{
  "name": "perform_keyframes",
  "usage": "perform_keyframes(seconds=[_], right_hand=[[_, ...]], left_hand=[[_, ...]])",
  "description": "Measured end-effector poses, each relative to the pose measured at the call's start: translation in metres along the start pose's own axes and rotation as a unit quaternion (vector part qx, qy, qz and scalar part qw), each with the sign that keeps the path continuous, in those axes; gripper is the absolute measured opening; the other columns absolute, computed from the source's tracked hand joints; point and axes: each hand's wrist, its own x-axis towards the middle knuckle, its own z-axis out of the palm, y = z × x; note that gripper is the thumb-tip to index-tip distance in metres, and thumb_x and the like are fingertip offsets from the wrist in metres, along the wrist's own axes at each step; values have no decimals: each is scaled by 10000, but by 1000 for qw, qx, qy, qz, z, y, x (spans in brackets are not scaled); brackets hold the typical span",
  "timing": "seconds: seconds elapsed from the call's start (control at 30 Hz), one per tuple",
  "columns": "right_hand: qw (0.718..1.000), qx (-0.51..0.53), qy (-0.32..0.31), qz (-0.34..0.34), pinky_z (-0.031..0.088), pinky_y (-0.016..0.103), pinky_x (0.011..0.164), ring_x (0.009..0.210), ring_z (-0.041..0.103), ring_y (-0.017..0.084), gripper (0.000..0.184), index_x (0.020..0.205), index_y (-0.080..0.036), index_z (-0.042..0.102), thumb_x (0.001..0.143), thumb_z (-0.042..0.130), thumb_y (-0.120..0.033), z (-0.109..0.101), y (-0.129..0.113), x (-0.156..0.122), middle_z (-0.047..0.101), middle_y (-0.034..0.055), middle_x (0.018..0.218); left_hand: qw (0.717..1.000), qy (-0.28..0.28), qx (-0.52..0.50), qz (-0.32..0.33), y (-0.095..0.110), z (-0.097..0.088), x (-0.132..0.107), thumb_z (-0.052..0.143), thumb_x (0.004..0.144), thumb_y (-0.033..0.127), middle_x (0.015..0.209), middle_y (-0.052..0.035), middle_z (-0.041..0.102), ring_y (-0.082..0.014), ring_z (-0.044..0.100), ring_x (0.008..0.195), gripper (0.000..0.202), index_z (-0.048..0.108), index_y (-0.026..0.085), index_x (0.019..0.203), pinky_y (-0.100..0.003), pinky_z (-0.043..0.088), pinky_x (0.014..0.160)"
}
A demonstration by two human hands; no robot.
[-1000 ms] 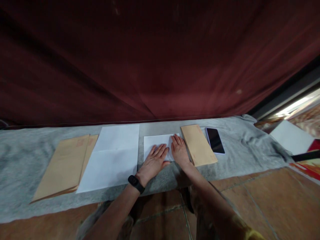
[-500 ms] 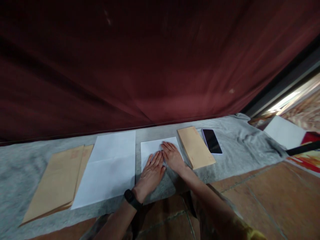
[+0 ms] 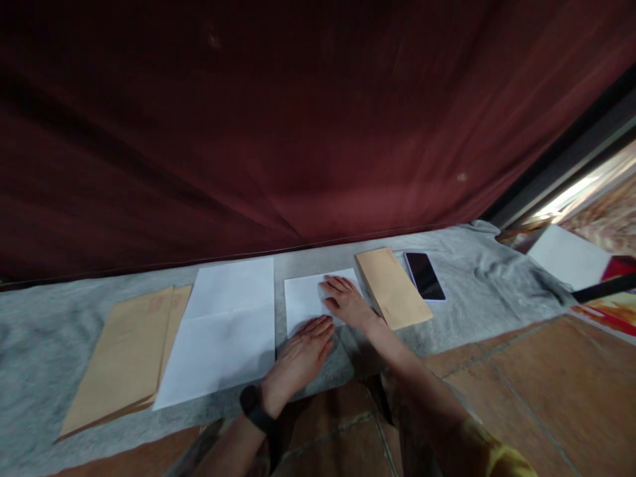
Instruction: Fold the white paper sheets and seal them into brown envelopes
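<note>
Over the head feed I had the left hand (image 3: 301, 354) laid flat at the near edge of the smaller white sheet (image 3: 299, 298), the right hand (image 3: 346, 303) over its right half. Both grips were unclenched, fingers extended. The sheet lay on grey cloth (image 3: 470, 291), between a larger creased sheet (image 3: 228, 334) and a kraft envelope (image 3: 395, 288); a smartphone (image 3: 425, 276) lay just right of that.

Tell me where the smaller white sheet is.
The smaller white sheet lies just below the middle of the head view, between the larger sheet on its left and a brown envelope on its right, partly under the right hand.
</note>
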Motion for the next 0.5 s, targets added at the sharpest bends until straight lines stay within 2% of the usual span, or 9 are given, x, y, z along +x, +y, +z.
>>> perform_keyframes(seconds=[0.13,0.23,0.5], right_hand=[[999,26,-45,-11,292,456,1223,1461,388,259,608,1454,-225,536,882,712,-335,-3,10,-4,436,90,1579],[998,38,-56,-8,298,454,1221,1458,394,265,641,1443,-235,549,849,758,-352,-4,14,-2,434,86,1581],[998,51,19,10,357,434,1178,1398,473,269,570,1356,-198,629,831,798,-340,4,15,14,529,121,1503]], left_hand=[[1000,-5,-28,12,-8,1,-3,520,983,217,1461,-67,586,-209,534,1368,360,634,213,1324,-421,413,1177],[999,0,-37,14,-11,3,-4,539,976,221,1462,-66,585,-209,535,1367,358,638,215,1320,-422,408,1180],[999,7,-50,19,-14,3,-4,596,946,213,1458,-44,594,-213,534,1364,370,637,233,1314,-430,405,1182]])
